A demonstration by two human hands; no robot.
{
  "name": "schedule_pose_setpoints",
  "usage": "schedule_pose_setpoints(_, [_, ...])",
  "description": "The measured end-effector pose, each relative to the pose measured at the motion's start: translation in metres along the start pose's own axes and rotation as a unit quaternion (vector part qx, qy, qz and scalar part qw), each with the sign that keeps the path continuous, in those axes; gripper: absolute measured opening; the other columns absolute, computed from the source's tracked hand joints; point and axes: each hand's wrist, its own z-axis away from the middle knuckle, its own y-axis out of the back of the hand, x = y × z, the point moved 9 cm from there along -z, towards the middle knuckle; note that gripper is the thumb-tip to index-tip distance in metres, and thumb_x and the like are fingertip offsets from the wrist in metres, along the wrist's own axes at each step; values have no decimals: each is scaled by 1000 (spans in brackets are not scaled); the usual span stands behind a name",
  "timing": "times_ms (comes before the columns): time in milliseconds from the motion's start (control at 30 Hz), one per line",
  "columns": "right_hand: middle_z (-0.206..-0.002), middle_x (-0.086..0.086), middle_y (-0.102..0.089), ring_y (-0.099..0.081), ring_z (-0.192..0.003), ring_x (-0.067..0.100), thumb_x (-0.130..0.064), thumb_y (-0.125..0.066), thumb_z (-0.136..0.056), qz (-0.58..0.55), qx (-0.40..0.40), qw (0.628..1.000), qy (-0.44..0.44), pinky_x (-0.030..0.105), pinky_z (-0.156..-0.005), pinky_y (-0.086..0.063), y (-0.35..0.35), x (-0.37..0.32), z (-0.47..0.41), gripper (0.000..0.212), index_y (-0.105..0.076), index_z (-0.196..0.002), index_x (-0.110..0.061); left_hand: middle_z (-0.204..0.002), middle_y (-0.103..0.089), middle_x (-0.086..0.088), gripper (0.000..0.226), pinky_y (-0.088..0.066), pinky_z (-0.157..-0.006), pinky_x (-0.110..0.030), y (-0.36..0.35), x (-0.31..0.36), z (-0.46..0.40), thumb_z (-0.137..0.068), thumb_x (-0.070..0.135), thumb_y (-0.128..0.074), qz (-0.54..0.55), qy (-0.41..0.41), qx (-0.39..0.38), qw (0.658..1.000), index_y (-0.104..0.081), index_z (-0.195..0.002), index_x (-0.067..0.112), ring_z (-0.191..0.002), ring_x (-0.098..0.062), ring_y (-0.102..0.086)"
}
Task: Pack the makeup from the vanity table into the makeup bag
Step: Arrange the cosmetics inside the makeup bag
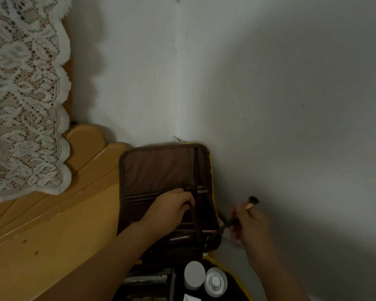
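Brown makeup bag [161, 168] lying open against the white wall [269, 94], lid panel raised, yellow trim along its right edge. Left hand [169, 208] resting on the bag's inner panel, fingers curled in a pinching grip on a thin dark stick [191, 208] held in the brush loops. Right hand [251, 224] just right of the bag, blurred, grip clamped on the handle of a makeup brush [232, 220]. Brush tilted, dark bristle tip up beside the wall, lower end reaching down to the bag's right edge. Pink pencil [208, 231] lying across the panel below the left hand. In the bag's lower section, nearest the camera, a white capped bottle [194, 274] and a round white jar [215, 281] side by side, touching or nearly so. Left of those two, a silver tube [146, 279] in the same section. Wooden tabletop [52, 246] left of the bag, with a white lace cloth [24, 94] hanging well left of and above the bag.
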Motion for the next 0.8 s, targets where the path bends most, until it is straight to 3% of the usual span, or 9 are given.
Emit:
schedule_pose_setpoints(67, [-67,10,-55,-55,-43,8,-12,-51,-93,-39,95,991,90,19,-42,-49,24,-21,7,5,-52,-88,-11,-99,-58,1,17,-35,-74,-8,0,1,0,-91,11,-53,-1,1,0,1000,-65,-101,14,-88,-6,-52])
schedule_pose_setpoints(133, [-78,12,-60,-64,-55,13,-4,-57,-88,-45,161,971,173,25,-52,-57,38,-36,19,22,-46,-101,-19,-100,-59,0,17,-37,-77,-13,0,1,0,-91,11,-53,-1,3,1,1000,-66,-101,14,-92,-10,-55])
schedule_pose_setpoints(200, [-80,13,-63,-66,-67,24,-2,-61,-86,-21,201,953,225,32,-64,-58,44,-44,27,38,-43,-96,-35,-99,-59,0,17,-37,-77,-13,1,2,0,-91,11,-53,-1,4,3,1000,-66,-101,14,-92,-11,-56])
schedule_pose_setpoints(300, [-76,7,-63,-65,-61,18,-1,-61,-86,-16,215,947,239,24,-62,-56,40,-37,24,40,-43,-87,-37,-98,-59,1,16,-39,-77,-15,2,3,-1,-91,12,-53,0,2,2,1000,-66,-100,14,-91,-11,-56])
schedule_pose_setpoints(400, [-77,7,-61,-64,-54,5,0,-54,-89,-29,143,977,155,12,-53,-51,16,-12,2,28,-48,-85,-26,-98,-59,0,16,-40,-77,-15,2,4,0,-90,11,-54,3,4,5,1000,-66,-100,14,-91,-11,-56])
schedule_pose_setpoints(467, [-85,11,-63,-64,-64,11,-2,-44,-95,-10,-22,998,59,16,-56,-53,-25,8,-8,22,-53,-88,-22,-96,-57,2,16,-38,-76,-15,3,4,0,-90,11,-54,1,6,6,1000,-66,-100,14,-90,-11,-55])
schedule_pose_setpoints(567, [-101,6,-65,-63,-87,13,-2,-41,-96,154,-221,962,41,20,-73,-54,-67,24,-3,31,-63,-94,-24,-91,-51,8,17,-39,-76,-16,3,3,0,-90,10,-53,1,8,-1,1000,-66,-101,14,-89,-9,-54])
schedule_pose_setpoints(700, [-103,-2,-57,-56,-98,14,1,-54,-86,344,-84,918,179,28,-89,-48,-45,8,-8,30,-66,-106,-19,-99,-57,2,19,-39,-77,-16,4,2,0,-90,10,-53,-2,12,-1,1000,-66,-103,15,-93,-11,-55])
schedule_pose_setpoints(800, [-113,4,-55,-50,-110,21,-2,-54,-87,448,-38,872,192,31,-94,-44,-35,11,-10,32,-62,-114,-17,-102,-58,0,19,-42,-80,-18,4,3,0,-91,11,-53,4,16,-4,1000,-66,-104,14,-95,-12,-55])
